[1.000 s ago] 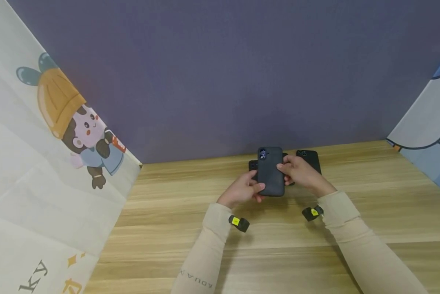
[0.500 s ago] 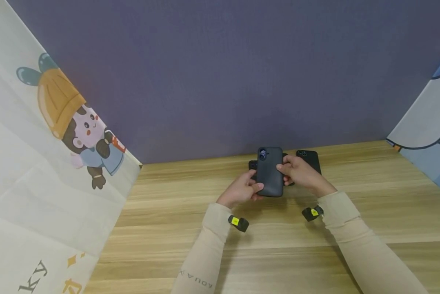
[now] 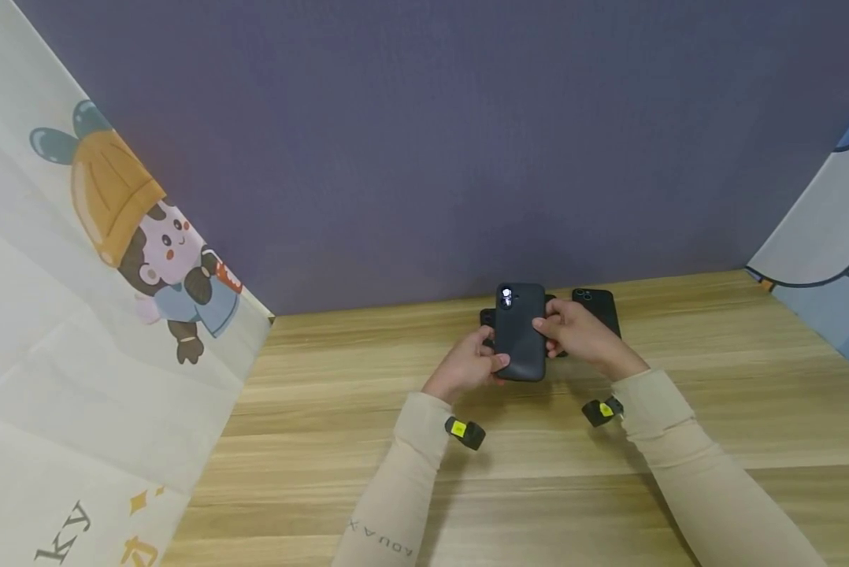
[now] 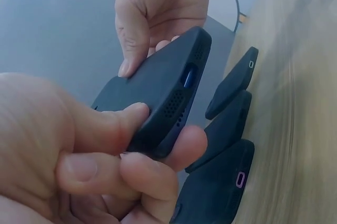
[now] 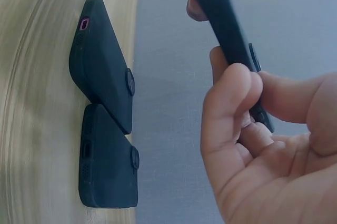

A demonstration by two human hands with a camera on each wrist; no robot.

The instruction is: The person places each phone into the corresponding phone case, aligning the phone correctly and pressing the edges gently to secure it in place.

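Observation:
Both hands hold a phone in a black case (image 3: 520, 339) above the table, its back and camera cutout facing up in the head view. The left hand (image 3: 463, 366) pinches the near left corner, thumb on the back and fingers beneath. At the right edge the right hand (image 3: 583, 339) grips with its thumb on the back and fingers curled under. In the left wrist view, a bluish phone edge with small holes shows at the bottom of the case (image 4: 158, 89), beside the port opening. The phone's screen side is hidden.
Behind the hands lie several black-cased phones on the wooden table (image 3: 339, 441): a left phone (image 3: 487, 316), a right phone (image 3: 596, 307), and a middle phone (image 4: 224, 129) mostly covered in the head view. A dark partition (image 3: 424, 157) rises at the table's back.
The near end of the cased phone has swung slightly left and toward the person. The left wrist has shifted a little right. Reflections at the camera cutout look brighter; both grips are kept.

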